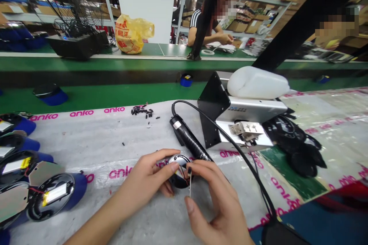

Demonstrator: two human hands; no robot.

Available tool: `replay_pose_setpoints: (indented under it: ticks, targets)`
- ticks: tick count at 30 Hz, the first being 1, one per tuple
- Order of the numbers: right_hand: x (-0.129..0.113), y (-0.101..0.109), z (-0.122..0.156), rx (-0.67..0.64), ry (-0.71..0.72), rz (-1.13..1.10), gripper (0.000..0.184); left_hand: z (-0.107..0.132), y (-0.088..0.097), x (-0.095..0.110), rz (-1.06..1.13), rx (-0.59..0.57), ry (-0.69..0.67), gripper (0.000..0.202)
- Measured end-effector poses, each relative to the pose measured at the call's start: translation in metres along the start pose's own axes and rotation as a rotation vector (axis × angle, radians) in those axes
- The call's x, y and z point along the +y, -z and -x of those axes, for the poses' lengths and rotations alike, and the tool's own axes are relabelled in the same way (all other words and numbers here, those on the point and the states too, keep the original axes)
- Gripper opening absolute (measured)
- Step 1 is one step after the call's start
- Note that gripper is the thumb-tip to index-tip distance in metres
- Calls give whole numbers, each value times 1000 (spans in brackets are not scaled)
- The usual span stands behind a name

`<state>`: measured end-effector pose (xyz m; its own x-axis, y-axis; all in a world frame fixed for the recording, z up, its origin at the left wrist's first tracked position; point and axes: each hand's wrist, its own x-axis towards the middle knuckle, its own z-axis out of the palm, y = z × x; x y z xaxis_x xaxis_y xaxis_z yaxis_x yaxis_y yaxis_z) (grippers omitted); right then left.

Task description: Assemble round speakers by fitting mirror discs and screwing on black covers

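My left hand (151, 170) is closed around the rim of a small round housing (181, 182) with a glossy dark inside and thin red wires. Between the thumb and fingers of my right hand (217, 195) is a thin flat board (190, 184), seen edge-on beside the housing. A small dark block sits at the board's upper end. Wires appear to run from housing to board, though my fingers partly cover them. Just beyond my hands lies a black corded power screwdriver (191, 139), its near end hidden behind my right hand.
Open blue-and-black housings (79, 189) with batteries and boards crowd the left. Small black pieces (140, 111) lie scattered ahead. At right stand a metal-and-black machine (212, 118) bearing a white plastic bottle (255, 82), and black round parts (301, 159). Beyond the green conveyor (126, 93), two people sit.
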<state>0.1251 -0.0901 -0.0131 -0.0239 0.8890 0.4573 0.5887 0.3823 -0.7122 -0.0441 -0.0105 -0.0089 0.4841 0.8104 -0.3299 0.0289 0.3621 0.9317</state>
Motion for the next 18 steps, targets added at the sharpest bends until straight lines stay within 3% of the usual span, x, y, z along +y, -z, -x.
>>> replay_pose_setpoints:
  ticks: [10, 18]
  targets:
    - [1, 2, 4, -32, 23, 63, 48, 0, -13, 1, -157, 105, -10, 28]
    - [2, 22, -16, -210, 162, 228, 48, 1, -19, 2, -218, 124, -56, 14]
